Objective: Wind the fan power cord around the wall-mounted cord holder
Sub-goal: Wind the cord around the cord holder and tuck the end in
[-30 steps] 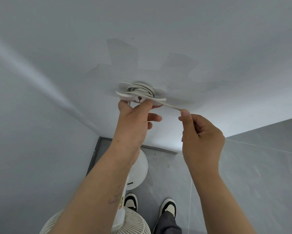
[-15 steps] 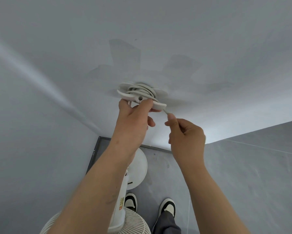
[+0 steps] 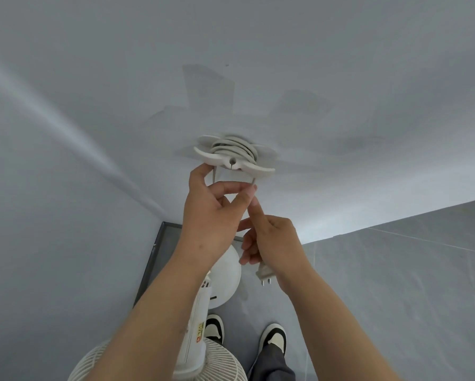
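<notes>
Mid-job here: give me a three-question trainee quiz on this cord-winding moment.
1. True or false: the plug is already tucked into the cord holder.
2. Which hand pinches the cord just below the holder? A) left hand B) right hand
3. Fill in: the plug dangles beside the ____ hand.

Key: 1 false; 2 A; 3 right.

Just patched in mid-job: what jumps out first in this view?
The white cord holder on the wall, centre frame, already carries several coils of cord. Just below it the left hand pinches the cord's loose end, while the right hand holds the plug. The fan stands below.
</notes>
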Motion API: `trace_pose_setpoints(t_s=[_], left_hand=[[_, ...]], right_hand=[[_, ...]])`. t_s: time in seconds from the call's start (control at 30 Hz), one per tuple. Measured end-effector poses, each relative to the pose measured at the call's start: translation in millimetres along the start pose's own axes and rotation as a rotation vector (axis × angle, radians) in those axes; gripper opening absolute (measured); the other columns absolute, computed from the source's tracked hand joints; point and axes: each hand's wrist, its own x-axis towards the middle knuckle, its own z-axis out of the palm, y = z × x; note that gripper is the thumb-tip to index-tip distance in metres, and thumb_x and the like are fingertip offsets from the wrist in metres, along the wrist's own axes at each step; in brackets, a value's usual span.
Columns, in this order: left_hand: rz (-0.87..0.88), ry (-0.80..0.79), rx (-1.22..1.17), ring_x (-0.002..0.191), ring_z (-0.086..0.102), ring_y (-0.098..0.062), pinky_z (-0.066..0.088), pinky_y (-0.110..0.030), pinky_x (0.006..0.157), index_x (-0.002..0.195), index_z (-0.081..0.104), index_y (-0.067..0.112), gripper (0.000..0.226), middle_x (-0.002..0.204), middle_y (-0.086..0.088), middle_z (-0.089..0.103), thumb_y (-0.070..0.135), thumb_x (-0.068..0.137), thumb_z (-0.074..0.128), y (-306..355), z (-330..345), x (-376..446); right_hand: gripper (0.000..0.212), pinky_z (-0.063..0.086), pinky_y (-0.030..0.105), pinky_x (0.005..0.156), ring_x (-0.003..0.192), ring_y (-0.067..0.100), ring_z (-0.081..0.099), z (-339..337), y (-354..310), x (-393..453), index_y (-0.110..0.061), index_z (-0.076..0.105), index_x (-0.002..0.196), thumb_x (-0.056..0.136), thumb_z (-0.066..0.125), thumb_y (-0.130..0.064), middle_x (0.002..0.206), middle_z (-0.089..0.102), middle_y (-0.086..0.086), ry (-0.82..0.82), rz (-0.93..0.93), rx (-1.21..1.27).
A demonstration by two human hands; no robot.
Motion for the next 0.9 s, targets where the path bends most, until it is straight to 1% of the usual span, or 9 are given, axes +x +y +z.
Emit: trace_pose_setpoints(t_s=[0.1, 0.17, 0.23, 0.4, 0.5, 0.6, 0.7, 0.83, 0.9], left_hand=[[-0.022, -0.011, 0.026, 0.055, 0.05, -0.006, 0.042, -0.007, 0.045, 0.125, 0.031, 0.022, 0.059, 0.083, 0.009, 0.072, 0.01, 0.084, 0.072, -2, -2, 6], [0.012, -0.028, 0.105, 0.053, 0.051, -0.001, 0.042, -0.008, 0.049, 0.127, 0.028, 0.021, 0.057, 0.085, 0.008, 0.07, 0.012, 0.087, 0.069, -5, -3, 10], [0.08, -0.03, 0.212, 0.055, 0.053, 0.0, 0.043, -0.01, 0.056, 0.128, 0.025, 0.018, 0.054, 0.088, 0.007, 0.068, 0.013, 0.091, 0.064, -10, -3, 13], [0.24, 0.049, 0.358, 0.066, 0.056, -0.005, 0.045, -0.016, 0.062, 0.128, 0.02, 0.012, 0.047, 0.091, 0.004, 0.063, 0.014, 0.095, 0.054, -22, 1, 5], [0.181, 0.119, 0.244, 0.057, 0.052, -0.005, 0.044, -0.017, 0.06, 0.115, 0.028, 0.019, 0.037, 0.09, 0.001, 0.065, 0.01, 0.093, 0.057, -27, 2, 4], [0.066, 0.072, 0.182, 0.062, 0.056, -0.004, 0.046, -0.019, 0.064, 0.099, 0.052, 0.029, 0.018, 0.087, 0.004, 0.071, 0.015, 0.092, 0.061, -30, -7, 4], [-0.045, 0.024, 0.052, 0.059, 0.057, 0.003, 0.044, -0.01, 0.063, 0.094, 0.07, 0.017, 0.009, 0.076, 0.005, 0.069, 0.014, 0.092, 0.061, -27, -23, 4], [-0.322, -0.03, -0.485, 0.049, 0.044, -0.005, 0.035, -0.016, 0.048, 0.089, 0.064, 0.016, 0.012, 0.071, 0.0, 0.062, 0.012, 0.078, 0.067, -13, -44, 11], [-0.42, -0.05, -0.619, 0.05, 0.042, -0.003, 0.032, -0.016, 0.047, 0.08, 0.06, 0.019, 0.012, 0.072, 0.004, 0.061, 0.02, 0.073, 0.069, -4, -49, 16]], right_hand=[[0.043, 0.043, 0.022, 0.047, 0.049, 0.015, 0.059, 1, 15, -2, -0.013, 0.071, 0.081, 0.094, 0.049, -0.048, 0.05, 0.059, 0.002, -0.049, -0.047, -0.045], [0.023, 0.043, 0.023, 0.053, 0.049, 0.007, 0.054, -2, 28, -4, -0.013, 0.07, 0.09, 0.096, 0.054, -0.028, 0.051, 0.057, -0.002, -0.042, -0.108, -0.083], [0.014, 0.047, 0.022, 0.06, 0.054, 0.007, 0.056, -7, 40, -7, -0.015, 0.068, 0.094, 0.095, 0.054, -0.013, 0.056, 0.059, -0.004, -0.011, -0.142, -0.042], [0.009, 0.045, 0.023, 0.054, 0.055, 0.012, 0.055, -14, 47, -16, -0.016, 0.062, 0.09, 0.093, 0.057, -0.009, 0.067, 0.063, -0.001, 0.073, -0.231, 0.042], [0.011, 0.043, 0.015, 0.053, 0.054, 0.011, 0.054, -11, 39, -16, -0.021, 0.064, 0.085, 0.091, 0.061, -0.013, 0.07, 0.061, -0.001, 0.142, -0.306, -0.089], [0.021, 0.044, 0.012, 0.06, 0.064, 0.01, 0.059, -8, 29, -12, -0.032, 0.065, 0.083, 0.088, 0.066, -0.011, 0.082, 0.063, -0.003, 0.21, -0.45, -0.227], [0.014, 0.04, 0.002, 0.064, 0.072, -0.004, 0.058, -2, 18, -13, -0.017, 0.074, 0.092, 0.084, 0.069, -0.006, 0.084, 0.057, -0.01, 0.219, -0.576, -0.321], [0.018, 0.039, -0.002, 0.069, 0.076, -0.008, 0.054, 13, 1, -17, -0.012, 0.075, 0.096, 0.079, 0.075, -0.007, 0.082, 0.056, -0.007, 0.301, -0.772, -0.442], [0.019, 0.04, -0.001, 0.072, 0.079, -0.003, 0.055, 24, -11, -20, -0.011, 0.072, 0.094, 0.077, 0.077, -0.008, 0.084, 0.062, -0.003, 0.35, -0.849, -0.445]])
